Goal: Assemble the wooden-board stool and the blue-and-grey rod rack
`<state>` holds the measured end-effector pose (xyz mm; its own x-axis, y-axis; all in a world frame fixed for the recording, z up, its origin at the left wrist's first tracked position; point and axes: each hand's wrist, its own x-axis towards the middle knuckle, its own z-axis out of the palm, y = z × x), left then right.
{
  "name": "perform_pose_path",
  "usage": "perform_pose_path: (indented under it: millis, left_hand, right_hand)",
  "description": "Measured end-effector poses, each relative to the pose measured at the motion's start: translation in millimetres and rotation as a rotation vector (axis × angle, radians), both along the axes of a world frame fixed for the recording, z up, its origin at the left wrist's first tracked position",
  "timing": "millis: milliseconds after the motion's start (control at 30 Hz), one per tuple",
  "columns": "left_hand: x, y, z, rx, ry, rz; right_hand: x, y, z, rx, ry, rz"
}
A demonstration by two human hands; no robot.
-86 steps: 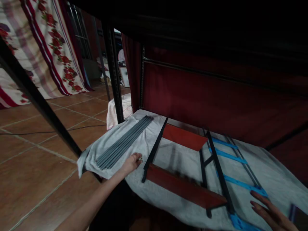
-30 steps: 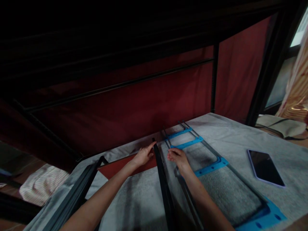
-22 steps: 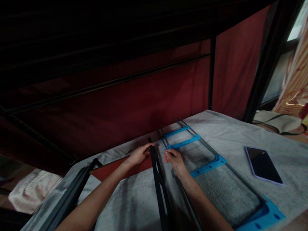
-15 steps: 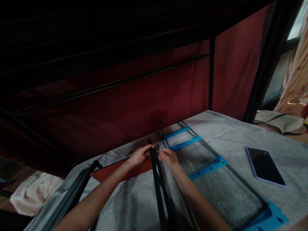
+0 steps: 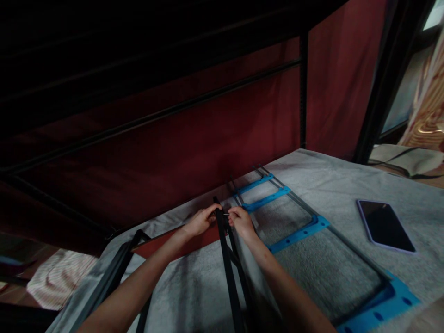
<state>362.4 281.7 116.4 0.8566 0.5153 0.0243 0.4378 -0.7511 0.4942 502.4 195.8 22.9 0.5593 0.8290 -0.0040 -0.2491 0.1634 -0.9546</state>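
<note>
A black metal frame with two long bars and a cross brace stands upright in the middle. My left hand is closed around the frame's near bar close to its top end, thumb resting on it. On the other side, my right hand pinches a thin, shiny metal rod, whose tip points at the bar; its exact kind is too small to make out. A reddish-brown board runs from the left side of the frame, partly behind my left hand and forearm.
Grey fabric covers the surface. Blue brackets joined by dark rods lie to the right, with a phone beyond them. More black bars stand at the left. Dark red cloth hangs behind, under a dark overhead structure.
My right hand has rotated slightly, its fingers more curled around the thin rod. My left hand keeps its hold on the frame. The camera view has shifted a little.
</note>
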Motion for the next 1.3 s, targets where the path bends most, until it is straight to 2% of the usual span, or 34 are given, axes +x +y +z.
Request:
perform_pose_path:
  millis: [300,633,800,967,1200,1300]
  left_hand:
    - [4,1,6.6,0.031,0.133,-0.072]
    - [7,0,4.9,-0.004,0.097,-0.051]
    - [6,-4,7.2,-0.060,0.044,-0.027]
    - [7,-2,2.9,-0.060,-0.017,0.002]
    - [6,5,-4.1,-0.099,-0.020,0.016]
    - [4,7,-6.3,-0.109,-0.029,0.012]
  right_hand:
    - [-6,9,-3.1,-0.037,0.092,-0.027]
    - [-1,18,-7.9,-0.004,-0.013,0.032]
    - [8,20,-1.3,-0.012,-0.162,0.001]
    - [4,13,9.7,0.006,-0.277,0.023]
    - [-3,9,11.2,-0.013,-0.243,0.010]
    - [-4,7,16.4,-0.005,-0.316,0.022]
